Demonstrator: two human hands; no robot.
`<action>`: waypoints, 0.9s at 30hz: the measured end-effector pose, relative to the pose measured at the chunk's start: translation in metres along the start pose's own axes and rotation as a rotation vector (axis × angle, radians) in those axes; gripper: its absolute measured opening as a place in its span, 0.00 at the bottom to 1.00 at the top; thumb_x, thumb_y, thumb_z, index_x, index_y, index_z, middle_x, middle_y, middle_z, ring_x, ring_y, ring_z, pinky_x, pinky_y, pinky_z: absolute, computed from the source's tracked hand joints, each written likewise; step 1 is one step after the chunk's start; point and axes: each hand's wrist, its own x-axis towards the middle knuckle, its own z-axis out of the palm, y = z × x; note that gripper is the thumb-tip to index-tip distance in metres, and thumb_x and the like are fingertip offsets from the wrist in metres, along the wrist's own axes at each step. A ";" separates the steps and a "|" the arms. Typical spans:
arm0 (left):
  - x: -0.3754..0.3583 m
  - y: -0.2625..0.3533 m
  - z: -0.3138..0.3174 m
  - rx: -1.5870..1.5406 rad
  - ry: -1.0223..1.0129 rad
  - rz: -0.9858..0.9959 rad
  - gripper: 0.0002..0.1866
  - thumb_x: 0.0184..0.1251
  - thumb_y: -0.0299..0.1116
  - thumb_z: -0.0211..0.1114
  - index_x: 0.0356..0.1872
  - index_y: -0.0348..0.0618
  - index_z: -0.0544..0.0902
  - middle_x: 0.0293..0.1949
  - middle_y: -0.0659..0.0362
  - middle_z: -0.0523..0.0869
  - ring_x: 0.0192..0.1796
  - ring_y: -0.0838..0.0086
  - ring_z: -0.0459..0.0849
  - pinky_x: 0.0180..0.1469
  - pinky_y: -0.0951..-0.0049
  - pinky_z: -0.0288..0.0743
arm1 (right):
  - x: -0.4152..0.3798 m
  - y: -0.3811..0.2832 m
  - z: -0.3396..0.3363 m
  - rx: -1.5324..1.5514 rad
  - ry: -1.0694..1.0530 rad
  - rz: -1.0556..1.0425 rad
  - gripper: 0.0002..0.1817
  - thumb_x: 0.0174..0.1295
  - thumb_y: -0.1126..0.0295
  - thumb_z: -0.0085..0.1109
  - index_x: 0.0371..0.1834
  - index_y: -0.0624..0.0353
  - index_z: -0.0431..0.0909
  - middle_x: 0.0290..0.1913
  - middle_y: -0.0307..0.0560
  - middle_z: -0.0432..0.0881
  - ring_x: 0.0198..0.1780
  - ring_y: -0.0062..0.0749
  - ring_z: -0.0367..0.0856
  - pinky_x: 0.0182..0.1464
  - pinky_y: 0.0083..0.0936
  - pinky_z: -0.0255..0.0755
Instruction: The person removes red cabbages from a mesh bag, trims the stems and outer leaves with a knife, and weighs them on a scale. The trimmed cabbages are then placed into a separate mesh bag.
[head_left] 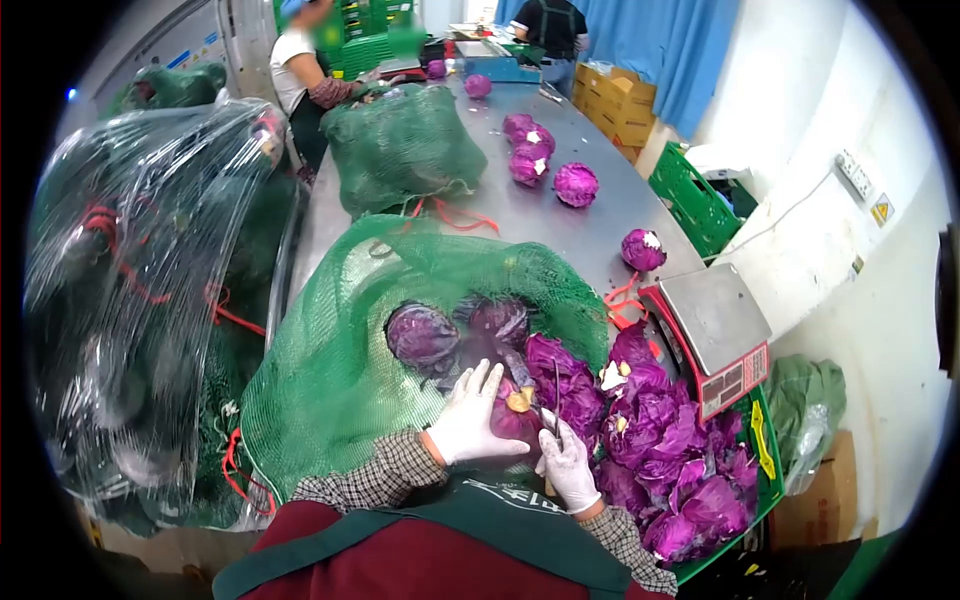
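Observation:
My left hand (pixel 475 415), in a white glove, grips a red cabbage (pixel 511 420) from its left side, thumb and fingers around it. The cabbage's pale cut stem (pixel 520 400) faces up. In my right hand (pixel 568 465), also gloved, is a knife (pixel 558 385), its thin dark blade pointing away beside the cabbage. Just beyond, two dark cabbages, one of them a whole cabbage (pixel 422 335), lie on the open green mesh bag (pixel 330 380). Loose purple leaves (pixel 660 430) are heaped in a green crate to the right.
A scale (pixel 715 315) stands at the right over the crate. Trimmed cabbages (pixel 576 185) line the metal table (pixel 610 215). A full mesh bag (pixel 400 145) sits ahead, and plastic-wrapped sacks (pixel 150 300) stand at left. Two people (pixel 300 70) work at the far end.

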 end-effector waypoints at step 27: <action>0.067 0.048 0.011 0.095 0.004 0.232 0.67 0.37 0.61 0.77 0.70 0.20 0.53 0.65 0.33 0.64 0.68 0.42 0.64 0.71 0.51 0.56 | 0.007 0.001 -0.052 -0.735 -0.031 -0.079 0.04 0.60 0.75 0.54 0.31 0.63 0.75 0.24 0.62 0.77 0.27 0.60 0.79 0.30 0.47 0.74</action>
